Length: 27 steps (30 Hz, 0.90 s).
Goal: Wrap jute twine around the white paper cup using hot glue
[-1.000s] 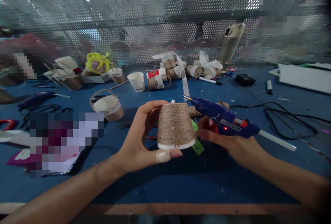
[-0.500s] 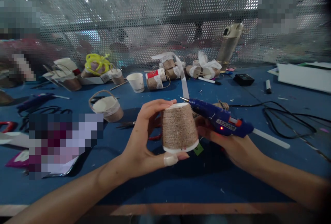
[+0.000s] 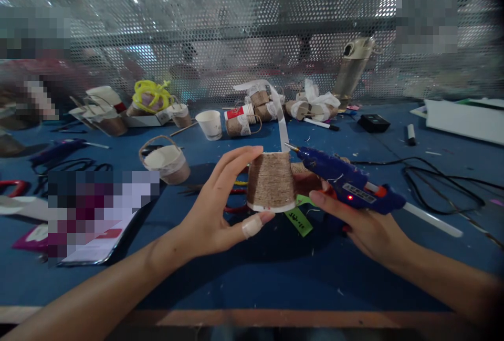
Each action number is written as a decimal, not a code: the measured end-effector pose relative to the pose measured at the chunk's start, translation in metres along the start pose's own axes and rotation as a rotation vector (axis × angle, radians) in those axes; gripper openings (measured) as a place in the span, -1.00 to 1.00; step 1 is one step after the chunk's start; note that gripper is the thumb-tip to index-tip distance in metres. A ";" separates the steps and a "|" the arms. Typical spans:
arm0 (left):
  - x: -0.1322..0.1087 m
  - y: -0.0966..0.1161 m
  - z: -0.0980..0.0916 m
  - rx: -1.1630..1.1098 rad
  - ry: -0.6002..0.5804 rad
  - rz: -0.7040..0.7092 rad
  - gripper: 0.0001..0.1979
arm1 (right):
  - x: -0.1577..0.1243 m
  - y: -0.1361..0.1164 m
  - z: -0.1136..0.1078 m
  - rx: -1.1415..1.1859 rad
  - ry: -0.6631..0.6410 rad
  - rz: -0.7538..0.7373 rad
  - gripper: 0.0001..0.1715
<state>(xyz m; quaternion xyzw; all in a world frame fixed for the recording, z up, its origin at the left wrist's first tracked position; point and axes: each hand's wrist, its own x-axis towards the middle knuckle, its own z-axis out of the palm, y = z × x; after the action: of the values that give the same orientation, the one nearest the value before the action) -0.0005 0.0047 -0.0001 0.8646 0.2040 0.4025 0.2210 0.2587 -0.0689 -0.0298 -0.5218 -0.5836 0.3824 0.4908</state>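
Observation:
My left hand (image 3: 220, 209) grips an upside-down paper cup wound with brown twine (image 3: 271, 182), fingers over its top and bandaged thumb under its white rim. My right hand (image 3: 356, 223) holds a blue hot glue gun (image 3: 346, 183) with a red light on; its metal nozzle points left, just above and right of the cup's top. A white glue stick juts from the gun's back. A green paper tag (image 3: 299, 220) lies on the blue table (image 3: 252, 272) below the cup.
Behind are a white paper cup (image 3: 209, 123), a twine-handled cup basket (image 3: 167, 162), several wrapped cups (image 3: 252, 112), a yellow bundle (image 3: 151, 95) and a beige bottle (image 3: 352, 70) against a perforated metal screen. Black cables (image 3: 437, 178) run right. Another glue gun (image 3: 59, 149) lies left.
The cup has been lowered slightly and turned so its white top no longer shows. The glue gun has shifted a little right, its nozzle now clear of the cup's top edge.

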 end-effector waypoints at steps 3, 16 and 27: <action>0.000 0.000 0.000 0.006 0.020 -0.004 -0.15 | -0.001 -0.013 0.002 0.039 0.000 -0.002 -0.78; -0.004 -0.001 0.002 -0.236 -0.029 -0.155 -0.15 | -0.008 -0.031 0.007 -0.149 -0.026 -0.247 -0.69; -0.003 -0.006 0.001 -0.194 -0.083 -0.208 -0.16 | -0.010 -0.035 0.006 -0.183 -0.099 -0.318 -0.71</action>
<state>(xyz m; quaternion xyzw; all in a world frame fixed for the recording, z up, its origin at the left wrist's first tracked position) -0.0024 0.0081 -0.0060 0.8292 0.2434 0.3591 0.3525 0.2448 -0.0840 0.0008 -0.4459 -0.7144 0.2707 0.4663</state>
